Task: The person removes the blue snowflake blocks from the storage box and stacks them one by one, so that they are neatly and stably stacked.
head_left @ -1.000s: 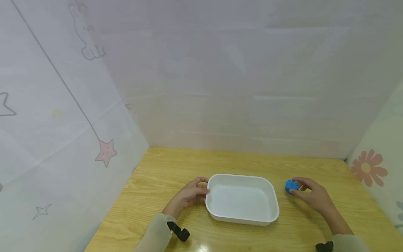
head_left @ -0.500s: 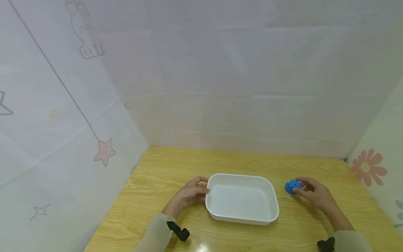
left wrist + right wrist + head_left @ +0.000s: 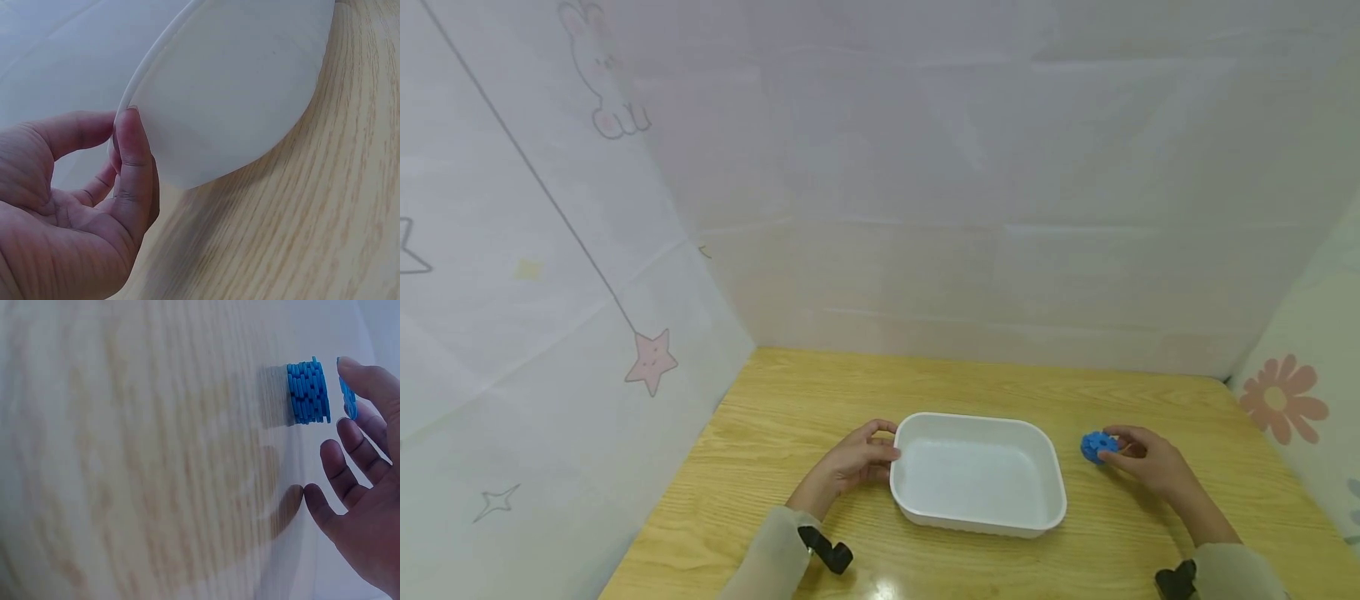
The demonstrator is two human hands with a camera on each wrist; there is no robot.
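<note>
A white plastic basin (image 3: 977, 475) sits on the wooden table. My left hand (image 3: 856, 460) grips its left wall, and in the left wrist view the fingers and thumb pinch the rim (image 3: 142, 70). A short stack of blue notched plastic discs (image 3: 306, 392) stands to the right of the basin. My right hand (image 3: 1152, 462) is just beside and above that stack. In the right wrist view it pinches one thin blue disc (image 3: 349, 399) between thumb and finger, apart from the top of the stack. The other fingers of the hand are loosely bent.
The pale wooden table (image 3: 820, 383) runs back to a white cloth wall (image 3: 925, 208). Printed cloth also hangs along the left and right sides. Black wrist cameras (image 3: 826, 550) are strapped over both light sleeves.
My right hand has drawn slightly back to the right from the stack, with a single disc now separated from it. The left hand and the basin have stayed still.
</note>
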